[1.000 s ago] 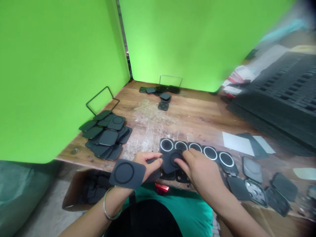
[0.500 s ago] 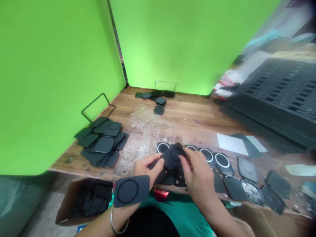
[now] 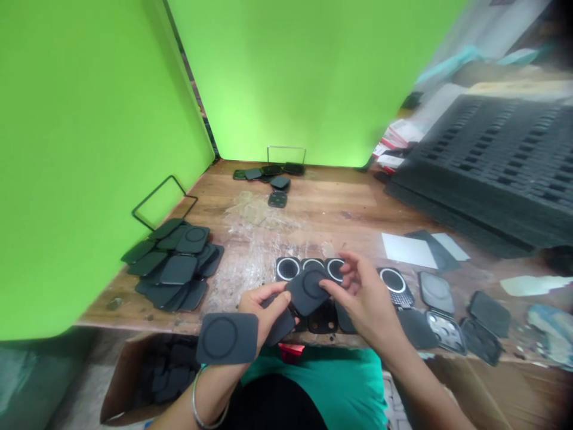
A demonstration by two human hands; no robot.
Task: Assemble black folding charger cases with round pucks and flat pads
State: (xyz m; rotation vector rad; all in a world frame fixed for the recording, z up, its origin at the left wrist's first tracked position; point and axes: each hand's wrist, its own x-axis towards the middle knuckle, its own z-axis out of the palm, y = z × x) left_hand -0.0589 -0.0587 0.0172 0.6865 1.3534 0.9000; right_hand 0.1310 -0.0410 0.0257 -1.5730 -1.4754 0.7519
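Observation:
A dark grey folding wireless charger [image 3: 307,300], its square panel marked with a ring, is pinched between the thumb and fingers of my left hand [image 3: 264,304]. Another ringed panel [image 3: 227,338] lies over my left wrist, and a further dark panel [image 3: 280,327] shows below my left fingers; whether these are joined to the held one I cannot tell. My right hand [image 3: 364,292] has its thumb tip at the held panel's right edge, while its other fingers stand apart from it. Under and behind my hands, opened charger panels with white rings [image 3: 287,269] line the table's front.
A pile of dark panels [image 3: 172,269] lies at left, near a black wire stand [image 3: 159,194]. Below it is a carton [image 3: 117,382] of dark parts. Green boards [image 3: 308,77] stand behind the table. At right are white sheets [image 3: 408,251] and black slotted trays [image 3: 474,173].
My right fingers have spread away from the held panel, leaving the thumb at its edge. The panel has turned slightly. The whole view has shifted, so the table things appear further left.

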